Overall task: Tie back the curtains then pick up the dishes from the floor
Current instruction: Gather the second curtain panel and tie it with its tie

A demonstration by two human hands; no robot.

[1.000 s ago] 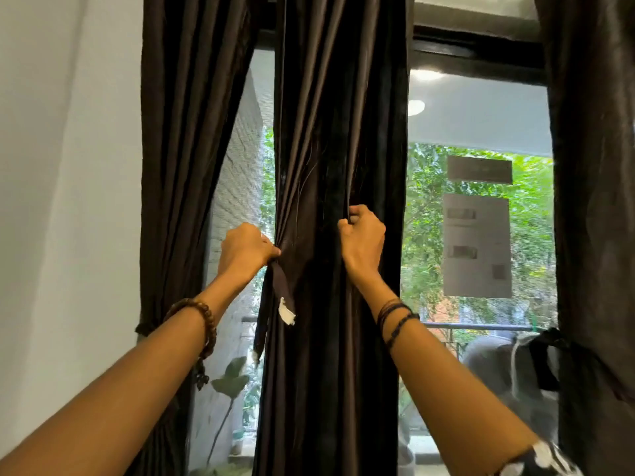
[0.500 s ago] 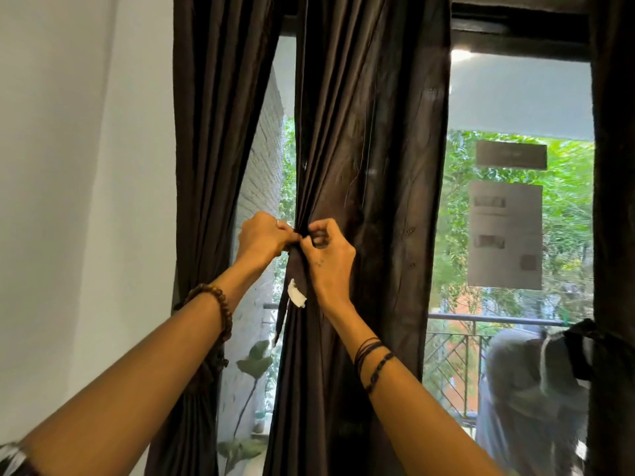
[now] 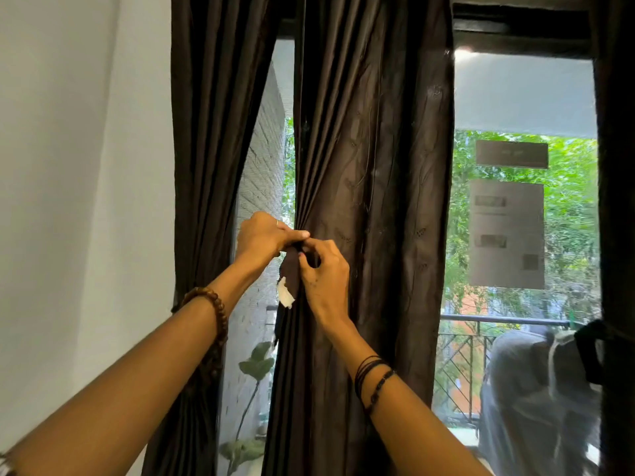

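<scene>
A dark brown middle curtain (image 3: 374, 166) hangs in front of the window, gathered at its left edge. My left hand (image 3: 261, 237) grips the dark tie-back strip (image 3: 292, 269) at that gathered edge. My right hand (image 3: 323, 273) pinches the same strip just right of the left hand, fingers curled. The strip hangs down between the hands and ends in a white tag (image 3: 285, 297). No dishes are in view.
A second dark curtain (image 3: 209, 149) hangs at the left beside the white wall (image 3: 79, 166), tied low. A third curtain (image 3: 618, 235) fills the right edge, tied with a band (image 3: 589, 352). Window glass with paper notices (image 3: 507, 235) and a balcony railing lie behind.
My right hand left the curtain's folds and came left to meet my left hand at the tie-back strip. The view shifted so the curtains sit further right.
</scene>
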